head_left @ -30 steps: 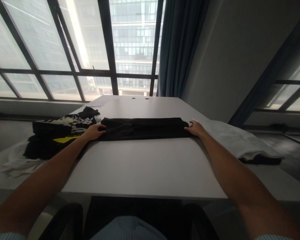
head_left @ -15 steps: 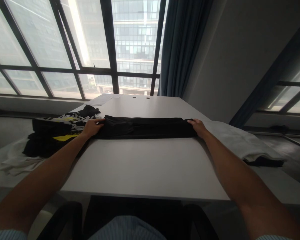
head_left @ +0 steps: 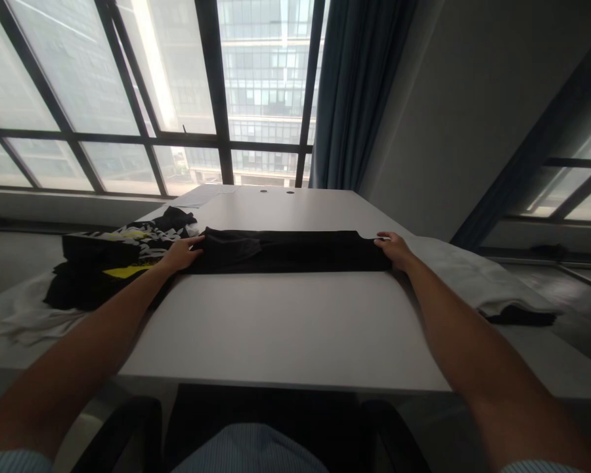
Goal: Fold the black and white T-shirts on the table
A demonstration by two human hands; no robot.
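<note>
A black garment (head_left: 295, 252) lies across the white table in a long folded strip. Its exact kind cannot be made out. At its left end, my left hand (head_left: 183, 253) is closed on the edge, thumb and fingers at the cloth. My right hand (head_left: 395, 251) pinches the strip's right end, where the upper edge dips in a notch. A greyish patch of cloth (head_left: 234, 246) shows on the left part of the strip. My fingertips partly hide both ends.
Beside my left arm is a heap of rumpled clothes (head_left: 93, 263), black, yellow and white. A white folded cloth pile (head_left: 473, 272) with black fabric beneath lies at right. Papers (head_left: 199, 196) rest on the far end of the white table (head_left: 285, 322), near the windows. Chair armrests flank me.
My right hand has shifted slightly to the right, drawing the strip's right end outward. The notch at the upper right edge looks deeper. My left hand has barely moved.
</note>
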